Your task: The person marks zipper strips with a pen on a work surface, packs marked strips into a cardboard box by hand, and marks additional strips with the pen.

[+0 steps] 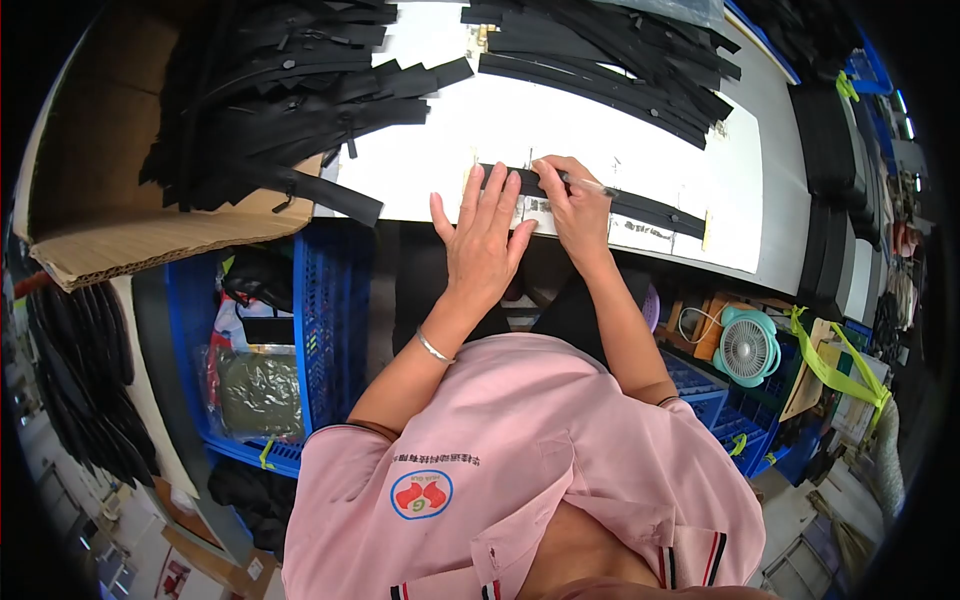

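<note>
A black zipper strip lies along the near edge of the lit white work surface. My left hand is laid flat with fingers apart, its fingertips pressing on the left part of the strip. Just to the right, my right hand grips a slim pen between thumb and fingers, its tip hidden by the hand. Dark marks and short lines show on the white surface around the strip.
Black zipper strips pile up at the back left over a cardboard box, and more lie at the back right. Below the table are a blue crate and a small turquoise fan. Black stacks stand at right.
</note>
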Tool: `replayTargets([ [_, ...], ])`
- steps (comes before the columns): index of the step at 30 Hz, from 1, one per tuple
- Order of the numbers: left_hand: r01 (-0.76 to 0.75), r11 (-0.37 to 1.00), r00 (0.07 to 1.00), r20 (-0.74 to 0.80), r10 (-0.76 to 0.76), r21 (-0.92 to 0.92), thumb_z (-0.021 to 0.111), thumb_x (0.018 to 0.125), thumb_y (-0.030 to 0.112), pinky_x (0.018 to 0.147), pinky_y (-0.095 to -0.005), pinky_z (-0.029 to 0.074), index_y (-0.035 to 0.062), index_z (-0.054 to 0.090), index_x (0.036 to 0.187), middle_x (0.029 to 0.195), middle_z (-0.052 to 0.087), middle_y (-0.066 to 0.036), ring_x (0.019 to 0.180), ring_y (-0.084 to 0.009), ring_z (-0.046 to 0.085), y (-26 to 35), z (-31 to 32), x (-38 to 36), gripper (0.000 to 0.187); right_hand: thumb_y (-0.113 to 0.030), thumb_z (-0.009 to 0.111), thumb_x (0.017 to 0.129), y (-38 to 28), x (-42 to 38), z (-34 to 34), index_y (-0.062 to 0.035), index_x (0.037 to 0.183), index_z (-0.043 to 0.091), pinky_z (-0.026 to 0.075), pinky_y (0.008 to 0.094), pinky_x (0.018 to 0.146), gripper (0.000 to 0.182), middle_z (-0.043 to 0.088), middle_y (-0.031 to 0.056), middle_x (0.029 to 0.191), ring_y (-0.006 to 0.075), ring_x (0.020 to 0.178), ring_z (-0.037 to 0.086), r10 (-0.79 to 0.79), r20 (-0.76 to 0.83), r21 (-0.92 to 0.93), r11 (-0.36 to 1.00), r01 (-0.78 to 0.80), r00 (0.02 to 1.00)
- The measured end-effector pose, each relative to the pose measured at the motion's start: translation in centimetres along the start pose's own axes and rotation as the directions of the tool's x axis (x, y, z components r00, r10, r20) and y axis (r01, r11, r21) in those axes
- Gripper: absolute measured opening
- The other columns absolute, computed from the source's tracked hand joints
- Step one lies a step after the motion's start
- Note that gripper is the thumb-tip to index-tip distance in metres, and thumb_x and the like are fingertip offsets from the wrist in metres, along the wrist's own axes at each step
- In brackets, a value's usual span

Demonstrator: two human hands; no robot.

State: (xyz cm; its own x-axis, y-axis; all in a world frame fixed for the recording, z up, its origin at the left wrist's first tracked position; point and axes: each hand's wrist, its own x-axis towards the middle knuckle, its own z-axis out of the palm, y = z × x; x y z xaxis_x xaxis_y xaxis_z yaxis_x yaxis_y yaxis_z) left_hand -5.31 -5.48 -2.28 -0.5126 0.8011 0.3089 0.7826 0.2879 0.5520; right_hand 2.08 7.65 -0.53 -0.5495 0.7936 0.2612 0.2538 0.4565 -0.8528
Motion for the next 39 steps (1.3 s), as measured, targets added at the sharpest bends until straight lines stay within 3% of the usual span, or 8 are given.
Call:
replayTargets([
  [5,0.006,1.0,1.0,0.008,-0.006,0.007,0.071,0.092,0.031,0.118,-0.0598,-0.002,0.013,0.051,0.147,0.154,0.048,-0.006,0.149,-0.0262,0.034,0.1,-0.2,0.1,0.062,-0.012,0.067,0.096,0.6,-0.3,-1.0,0.002,0.09,0.074,0.051,0.0254,0.06,0.016,0.075,0.0082,0.081,0.0121,0.067,0.069,0.027,0.169,0.133,0.99,-0.05,0.985],
  [15,-0.005,0.998,1.0,0.009,0.004,0.062,0.072,0.091,0.031,0.117,-0.0619,-0.001,0.0108,0.053,0.145,0.153,0.048,-0.006,0.147,-0.0271,0.037,0.1,0.2,0.1,0.061,-0.012,0.069,0.092,1.2,-0.3,-0.4,0.0014,0.079,0.073,0.049,0.0279,0.053,0.019,0.075,0.0073,0.08,0.0184,0.059,0.068,-0.111,0.119,0.053,0.993,0.105,0.987],
  [19,-0.01,0.997,1.0,0.023,0.008,0.082,0.071,0.091,0.031,0.117,-0.0627,-0.002,0.0116,0.053,0.146,0.153,0.048,-0.006,0.148,-0.0272,0.035,0.2,0.0,0.1,0.06,-0.012,0.067,0.093,0.5,-0.3,-1.5,0.0041,0.078,0.071,0.049,0.0279,0.055,0.022,0.074,0.01,0.076,0.018,0.058,0.065,-0.025,0.18,0.216,0.976,-0.014,0.983],
  [20,0.006,0.999,0.999,0.041,-0.008,0.054,0.069,0.093,0.029,0.118,-0.0609,-0.003,0.0132,0.05,0.149,0.156,0.045,-0.005,0.15,-0.0268,0.031,0.2,-0.1,0.0,0.061,-0.011,0.065,0.094,-0.3,-0.5,-2.3,0.0045,0.08,0.072,0.048,0.0271,0.056,0.022,0.073,0.0092,0.074,0.0137,0.059,0.063,0.047,0.171,0.251,0.964,-0.09,0.984],
  [24,0.005,0.998,0.998,0.057,-0.008,0.059,0.069,0.094,0.03,0.118,-0.0609,-0.004,0.0128,0.048,0.15,0.157,0.044,-0.006,0.15,-0.0272,0.03,0.2,-0.1,0.0,0.062,-0.012,0.062,0.097,0.7,-0.9,-6.1,0.0014,0.084,0.075,0.045,0.024,0.055,0.022,0.072,0.0047,0.072,0.0055,0.06,0.059,0.145,-0.099,0.259,0.959,-0.115,0.985],
  [27,-0.012,0.996,0.999,0.038,0.009,0.084,0.069,0.093,0.031,0.117,-0.063,-0.002,0.0109,0.051,0.147,0.154,0.047,-0.007,0.149,-0.0283,0.033,0.2,0.0,0.1,0.06,-0.015,0.064,0.098,1.8,-0.7,-8.8,0.002,0.084,0.074,0.043,0.0243,0.053,0.024,0.072,0.0055,0.071,0.0049,0.059,0.058,0.179,-0.199,0.0,0.983,-0.183,0.963],
  [33,-0.023,0.996,0.998,0.059,0.017,0.088,0.068,0.094,0.03,0.117,-0.0642,-0.004,0.0101,0.048,0.149,0.156,0.045,-0.009,0.15,-0.0296,0.03,0.1,-0.1,0.1,0.062,-0.016,0.066,0.097,3.8,-0.8,-8.4,0.0025,0.08,0.072,0.044,0.0262,0.053,0.026,0.073,0.0069,0.074,0.0117,0.056,0.061,0.056,-0.191,-0.053,0.996,-0.067,0.98],
  [39,-0.048,0.999,0.997,0.053,0.048,-0.006,0.066,0.095,0.025,0.117,-0.0629,-0.005,0.0103,0.047,0.15,0.158,0.042,-0.01,0.151,-0.0293,0.03,3.0,0.0,0.8,0.06,-0.018,0.067,0.096,4.0,-0.8,-8.2,0.001,0.077,0.071,0.045,0.0276,0.053,0.027,0.072,0.007,0.074,0.0155,0.055,0.063,0.041,-0.197,-0.122,0.99,-0.066,0.98],
])
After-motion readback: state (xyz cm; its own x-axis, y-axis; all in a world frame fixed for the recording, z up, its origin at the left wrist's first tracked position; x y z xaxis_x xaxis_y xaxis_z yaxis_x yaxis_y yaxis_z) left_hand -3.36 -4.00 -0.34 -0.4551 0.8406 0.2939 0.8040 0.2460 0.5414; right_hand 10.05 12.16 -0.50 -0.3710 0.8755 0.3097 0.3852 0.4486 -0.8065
